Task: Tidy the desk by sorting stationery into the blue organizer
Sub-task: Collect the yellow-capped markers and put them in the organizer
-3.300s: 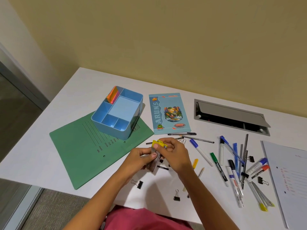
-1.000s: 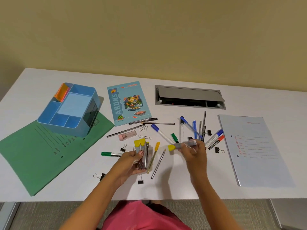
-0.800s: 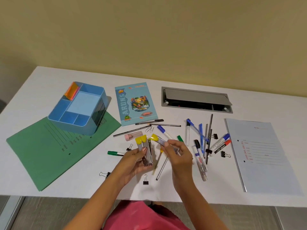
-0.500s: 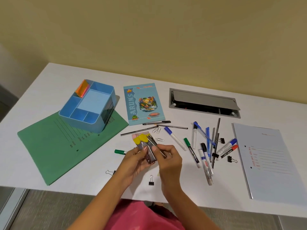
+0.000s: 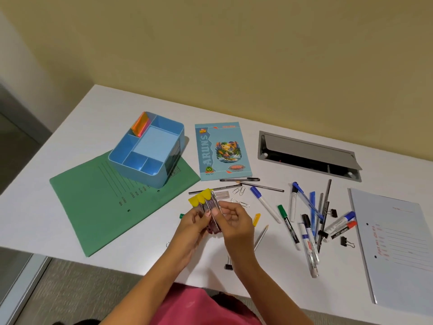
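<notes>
Three slim silver cases with yellow caps (image 5: 207, 204) are bundled together above the desk's front middle. My left hand (image 5: 195, 222) grips the bundle from the left, and my right hand (image 5: 235, 219) pinches its right side. The blue organizer (image 5: 150, 148) stands up and to the left on a green folder (image 5: 98, 200); an orange pad (image 5: 139, 124) leans in its back-left compartment, and the other compartments look bare. Loose markers and pens (image 5: 307, 214) lie scattered to the right of my hands.
A teal notebook (image 5: 221, 151) lies right of the organizer, with thin pens (image 5: 248, 181) and paper clips (image 5: 239, 190) below it. A grey cable hatch (image 5: 307, 156) is set in the desk at the back. A pale blue folder (image 5: 396, 245) lies far right. Binder clips (image 5: 346, 241) are scattered about.
My right hand picked a yellow-capped case from the pen pile at the right and brought it left to the bundle in my left hand. Both hands now hold the bundle.
</notes>
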